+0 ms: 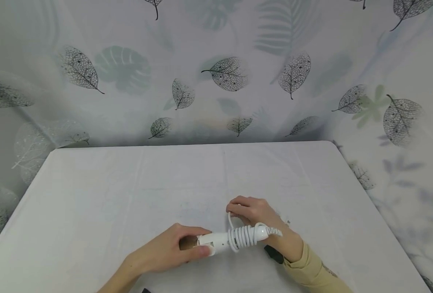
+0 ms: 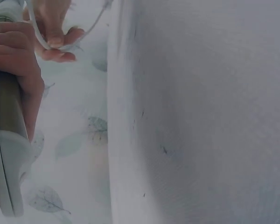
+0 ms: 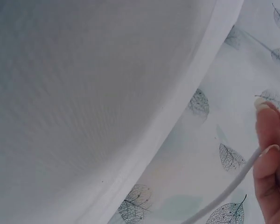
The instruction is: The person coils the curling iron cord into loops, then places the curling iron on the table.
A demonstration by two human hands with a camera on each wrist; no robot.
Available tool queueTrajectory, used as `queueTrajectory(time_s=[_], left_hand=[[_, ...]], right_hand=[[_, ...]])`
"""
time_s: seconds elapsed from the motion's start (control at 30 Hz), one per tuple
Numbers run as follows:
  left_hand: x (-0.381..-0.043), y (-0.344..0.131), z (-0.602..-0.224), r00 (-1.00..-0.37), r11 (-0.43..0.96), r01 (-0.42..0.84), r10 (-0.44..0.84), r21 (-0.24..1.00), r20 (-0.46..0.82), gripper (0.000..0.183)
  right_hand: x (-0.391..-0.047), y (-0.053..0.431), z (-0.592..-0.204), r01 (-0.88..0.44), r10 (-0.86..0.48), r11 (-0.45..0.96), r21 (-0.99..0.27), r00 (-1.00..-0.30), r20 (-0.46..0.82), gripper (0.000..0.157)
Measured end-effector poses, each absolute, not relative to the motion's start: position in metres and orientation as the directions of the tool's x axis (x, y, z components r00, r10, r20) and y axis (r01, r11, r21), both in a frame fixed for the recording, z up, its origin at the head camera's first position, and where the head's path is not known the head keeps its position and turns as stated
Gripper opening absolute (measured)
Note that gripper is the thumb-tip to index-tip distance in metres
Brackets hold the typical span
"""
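Gripping the curling iron [image 1: 216, 241] and pinching its cord [image 1: 231, 221], both hands near the table's [image 1: 91, 195] front edge.

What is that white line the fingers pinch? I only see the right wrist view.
Observer: A cord, wound in coils round the handle of a white curling iron.
Operator: Who holds the iron?
Observer: The left hand grips its barrel end.
Operator: Is it lifted?
Observer: I cannot tell; it is low over the table.
Operator: And the right hand?
Observer: The right hand is behind the handle, pinching the cord's loose loop.
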State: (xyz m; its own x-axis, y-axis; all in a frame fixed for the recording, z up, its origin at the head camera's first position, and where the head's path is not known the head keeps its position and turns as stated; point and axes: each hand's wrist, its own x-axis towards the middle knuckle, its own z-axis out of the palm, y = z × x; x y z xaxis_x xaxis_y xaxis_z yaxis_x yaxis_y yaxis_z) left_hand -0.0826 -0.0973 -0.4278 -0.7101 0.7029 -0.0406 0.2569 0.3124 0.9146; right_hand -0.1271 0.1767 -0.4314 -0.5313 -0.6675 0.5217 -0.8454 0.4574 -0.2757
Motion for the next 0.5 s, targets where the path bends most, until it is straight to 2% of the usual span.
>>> queueTrajectory(time_s=[0.23, 0.4, 0.5], left_hand=[[-0.0828, -0.0972, -0.4269, -0.679, 0.2, 0.245, 0.733, 0.949, 0.021, 0.021], [-0.0821, -0.0949, -0.4276, -0.655, 0.235, 0.307, 0.756, 0.922, 0.025, 0.016], [-0.0816, -0.095, -0.4274, -0.662, 0.26, 0.303, 0.749, 0.917, 0.007, 0.015]], right_hand=[[-0.1284, 0.174, -0.4322, -0.878, -0.657, 0.417, -0.234, -0.469, 0.591, 0.012], [-0.1323, 0.1765, -0.4299, -0.88, -0.638, 0.428, -0.206, -0.456, 0.62, 0.025], [-0.1341, 0.1795, -0.4287, -0.873, -0.62, 0.442, -0.205, -0.463, 0.633, 0.025]])
